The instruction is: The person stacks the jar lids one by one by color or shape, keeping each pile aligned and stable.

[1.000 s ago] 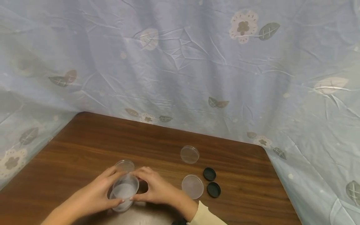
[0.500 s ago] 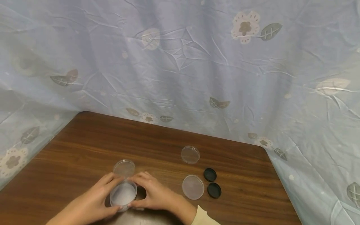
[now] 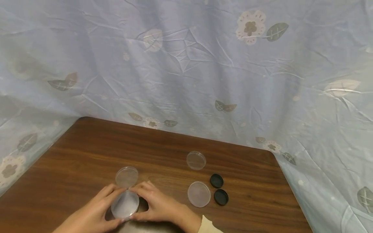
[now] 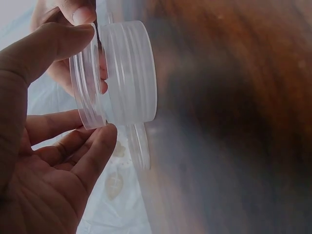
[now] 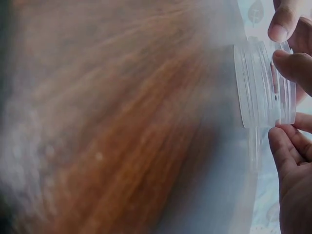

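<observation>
A clear, round plastic lid (image 3: 126, 204) is held by its rim in both hands near the table's front edge. My left hand (image 3: 94, 208) grips one side, thumb near the front and fingers at the back; my right hand (image 3: 160, 204) grips the opposite side the same way. Under the lid, a clear, ribbed round container (image 4: 130, 73) sits on the table, best seen in the left wrist view. A narrow gap shows there between the slightly tilted lid and the container. From the right wrist, the container (image 5: 253, 85) also shows below the fingers.
Just behind the hands lies another clear round disc (image 3: 126, 177). Farther right on the brown wooden table (image 3: 256, 194) are two clear discs, one at the back (image 3: 196, 160) and one nearer (image 3: 199, 194), beside two black round caps (image 3: 216, 181). A patterned curtain (image 3: 186, 81) surrounds the table.
The lid, at first off to one side over the container, has come down and lines up above it. Both hands have moved with it, slightly nearer the front edge.
</observation>
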Available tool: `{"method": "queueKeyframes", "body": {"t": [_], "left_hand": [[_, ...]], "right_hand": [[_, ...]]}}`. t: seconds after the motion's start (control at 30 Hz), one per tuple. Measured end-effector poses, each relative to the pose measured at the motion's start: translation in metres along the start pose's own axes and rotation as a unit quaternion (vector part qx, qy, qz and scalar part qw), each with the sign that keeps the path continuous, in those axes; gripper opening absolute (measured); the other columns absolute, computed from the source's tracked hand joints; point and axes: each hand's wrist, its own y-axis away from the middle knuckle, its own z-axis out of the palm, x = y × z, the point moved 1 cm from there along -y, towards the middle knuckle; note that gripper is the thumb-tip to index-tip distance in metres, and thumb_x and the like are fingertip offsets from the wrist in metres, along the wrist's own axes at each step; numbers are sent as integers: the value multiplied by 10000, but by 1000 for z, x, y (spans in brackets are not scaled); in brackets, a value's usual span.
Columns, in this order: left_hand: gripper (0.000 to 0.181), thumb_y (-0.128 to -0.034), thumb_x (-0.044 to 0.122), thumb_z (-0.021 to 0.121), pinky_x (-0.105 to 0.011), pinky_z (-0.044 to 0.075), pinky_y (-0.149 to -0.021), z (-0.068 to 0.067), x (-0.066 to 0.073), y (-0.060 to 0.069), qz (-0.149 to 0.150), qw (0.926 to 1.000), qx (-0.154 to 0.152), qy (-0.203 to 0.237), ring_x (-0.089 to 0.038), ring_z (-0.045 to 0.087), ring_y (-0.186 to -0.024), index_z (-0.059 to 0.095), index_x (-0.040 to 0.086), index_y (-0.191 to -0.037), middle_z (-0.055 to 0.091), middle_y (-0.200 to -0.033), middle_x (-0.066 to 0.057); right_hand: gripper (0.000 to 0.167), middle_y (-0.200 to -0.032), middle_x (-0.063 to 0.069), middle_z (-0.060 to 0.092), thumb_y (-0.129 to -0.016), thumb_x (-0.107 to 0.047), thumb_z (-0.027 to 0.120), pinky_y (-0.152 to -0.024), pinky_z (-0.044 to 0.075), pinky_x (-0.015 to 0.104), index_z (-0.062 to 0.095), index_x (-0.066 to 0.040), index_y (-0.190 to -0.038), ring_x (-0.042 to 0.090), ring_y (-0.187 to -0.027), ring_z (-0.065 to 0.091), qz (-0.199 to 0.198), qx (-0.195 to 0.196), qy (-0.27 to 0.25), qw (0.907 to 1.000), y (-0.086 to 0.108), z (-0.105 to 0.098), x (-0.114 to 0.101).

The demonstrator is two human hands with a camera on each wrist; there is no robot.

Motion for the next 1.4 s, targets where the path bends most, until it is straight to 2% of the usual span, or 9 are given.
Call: {"method": "queueKeyframes", "body": {"t": [0.17,0.3,0.47,0.53,0.7,0.93,1.17,1.3,1.4], "left_hand": [[859,-727,405,958,-205,566,-780,2,-4,2,145,9999,49,-29,-89,554,-1052,597,-28,-1376,594,-1255,-38],[865,-729,413,953,-197,561,-776,2,-5,4,200,9997,77,-66,-82,550,-1053,594,-38,-1374,598,-1242,-36],[872,-716,410,960,-201,561,-772,3,-6,5,260,9994,205,-113,-68,544,-1058,598,-42,-1368,602,-1224,-24],[874,-709,404,965,-201,558,-767,4,-6,5,280,9992,256,-118,-63,541,-1056,599,-40,-1367,602,-1218,-21],[858,-726,414,957,-199,550,-756,6,-9,6,281,9993,238,-104,-55,538,-1054,603,-36,-1365,601,-1210,-19],[864,-738,453,946,-200,563,-772,8,-10,6,302,9992,252,-115,-59,545,-1073,609,-41,-1362,602,-1213,-22],[866,-765,480,920,-237,578,-788,8,-10,7,39,9998,-73,-162,-129,580,-1085,575,-7,-1392,627,-1277,-48],[868,-765,485,917,-256,581,-794,8,-10,7,-27,9998,-158,-145,-168,599,-1075,571,-2,-1395,652,-1284,-61],[874,-760,487,918,-257,581,-800,9,-11,7,-27,9998,-157,-123,-175,603,-1071,570,-4,-1393,661,-1284,-72]], "right_hand": [[737,-1460,8,573,-928,-355,808,-1272,365,395,479,-93,-1533,81,-1383,485,23,-26,80,10000,0,1,-2],[746,-1463,10,564,-927,-363,807,-1257,379,346,472,-92,-1536,87,-1378,484,5,-36,127,9999,-1,1,-2],[739,-1462,0,549,-935,-370,795,-1288,340,436,467,-97,-1538,72,-1377,479,-7,-47,225,9997,0,1,-3],[737,-1453,1,552,-931,-371,799,-1269,370,377,474,-95,-1532,72,-1368,481,-16,-11,257,9997,0,2,-3],[734,-1430,1,555,-920,-369,812,-1141,393,135,489,-95,-1519,83,-1338,486,-70,91,291,9995,0,4,-2],[735,-1432,-2,545,-924,-369,809,-1149,388,138,485,-94,-1523,85,-1349,480,-70,115,285,9995,0,6,0],[738,-1445,-7,539,-930,-378,801,-1187,387,185,481,-91,-1530,82,-1365,478,-53,80,309,9995,0,6,0],[734,-1449,-9,541,-935,-383,794,-1208,385,216,480,-95,-1532,78,-1371,478,-24,59,312,9995,0,6,0],[734,-1449,-10,542,-934,-387,795,-1188,390,188,483,-97,-1530,78,-1368,481,-4,66,298,9995,0,5,-1]]}}
